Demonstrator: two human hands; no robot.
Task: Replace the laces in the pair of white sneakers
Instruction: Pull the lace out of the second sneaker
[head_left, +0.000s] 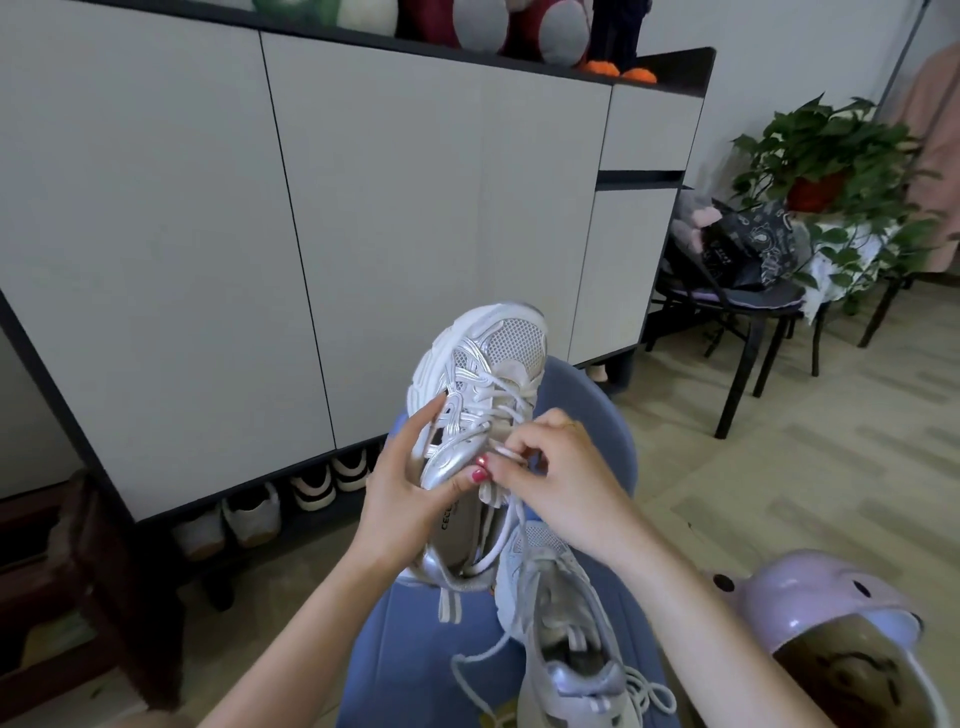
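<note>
- Left grip (410, 483) clasps the raised sneaker (478, 415) above the blue seat (395, 649).
- Right grip (540, 462) pinches its lace (506, 454); I should pull evenly, 1 eyelet at a time.

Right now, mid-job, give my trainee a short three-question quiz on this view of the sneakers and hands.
1. True or false: the left hand grips the raised sneaker by its side.
2. What does the right hand pinch? A) the lace near the raised sneaker's top eyelets B) the heel tab C) the helmet
3. Where is the second sneaker?

Key:
1. True.
2. A.
3. Lying on the blue seat below the raised one, with lace ends trailing loose.
</note>
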